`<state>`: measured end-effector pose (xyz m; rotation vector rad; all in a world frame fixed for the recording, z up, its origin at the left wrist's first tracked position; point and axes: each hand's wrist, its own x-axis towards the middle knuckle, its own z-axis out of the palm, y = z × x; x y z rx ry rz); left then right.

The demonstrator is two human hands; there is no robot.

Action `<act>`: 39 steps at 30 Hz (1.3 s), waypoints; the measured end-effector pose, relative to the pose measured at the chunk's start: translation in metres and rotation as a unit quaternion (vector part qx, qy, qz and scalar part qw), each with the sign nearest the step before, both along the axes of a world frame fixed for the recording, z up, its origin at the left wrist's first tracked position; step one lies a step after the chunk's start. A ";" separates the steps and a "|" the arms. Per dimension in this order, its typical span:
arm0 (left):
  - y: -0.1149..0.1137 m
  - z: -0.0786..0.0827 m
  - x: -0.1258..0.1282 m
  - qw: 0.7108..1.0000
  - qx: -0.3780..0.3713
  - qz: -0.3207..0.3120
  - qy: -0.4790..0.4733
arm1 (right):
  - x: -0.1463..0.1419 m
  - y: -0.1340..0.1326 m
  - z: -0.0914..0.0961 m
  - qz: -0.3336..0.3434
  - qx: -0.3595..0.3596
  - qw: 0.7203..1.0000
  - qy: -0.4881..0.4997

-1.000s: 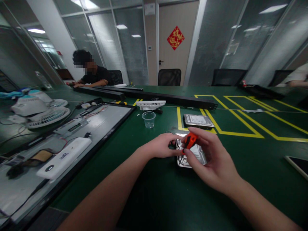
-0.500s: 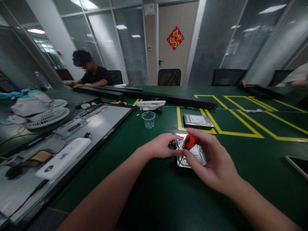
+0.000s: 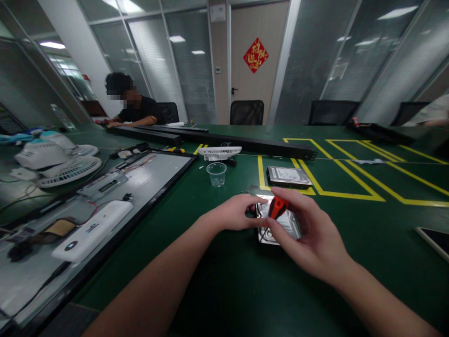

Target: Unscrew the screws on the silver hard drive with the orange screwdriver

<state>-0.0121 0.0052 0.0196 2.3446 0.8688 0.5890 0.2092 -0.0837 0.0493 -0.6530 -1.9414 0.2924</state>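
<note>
A silver hard drive (image 3: 292,225) lies on the green table in front of me, partly hidden by my hands. My left hand (image 3: 235,213) grips its left side, with the fingers at the upper edge and the thumb over its face, close to the screwdriver's shaft. Between the thumb and fingers of my right hand (image 3: 315,236) is a red and black screwdriver (image 3: 278,207). It leans over the drive with its thin shaft slanting down to the left; the tip meets the drive near its lower left corner.
Another hard drive (image 3: 289,176) lies behind, by yellow tape lines. Beyond my left hand stand a clear plastic cup (image 3: 216,175) and a white fan (image 3: 220,152). A large panel (image 3: 164,164) with electronics covers the left. A phone (image 3: 435,241) lies right; a person (image 3: 140,110) sits across.
The screwdriver's handle has turned in my right fingers, so more of its red side faces me. My left hand and the drive stay in place.
</note>
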 end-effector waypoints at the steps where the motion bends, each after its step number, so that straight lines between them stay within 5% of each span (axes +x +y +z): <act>1: 0.000 -0.001 0.000 1.000 0.002 -0.002 -0.004 | 0.000 0.000 0.000 0.005 -0.002 1.000 0.000; 12: -0.002 0.004 -0.001 1.000 -0.017 0.002 0.002 | 0.001 0.003 0.001 -0.017 0.018 1.000 -0.008; 22: 0.001 -0.001 -0.001 1.000 0.011 -0.009 -0.005 | 0.001 0.001 -0.003 -0.009 -0.033 0.999 -0.002; 31: -0.002 0.002 -0.001 1.000 -0.018 0.009 -0.003 | 0.003 0.003 -0.002 -0.035 0.009 0.999 -0.011; 39: 0.001 -0.001 -0.001 1.000 0.007 -0.005 -0.011 | 0.000 0.000 -0.002 -0.007 -0.042 0.999 0.002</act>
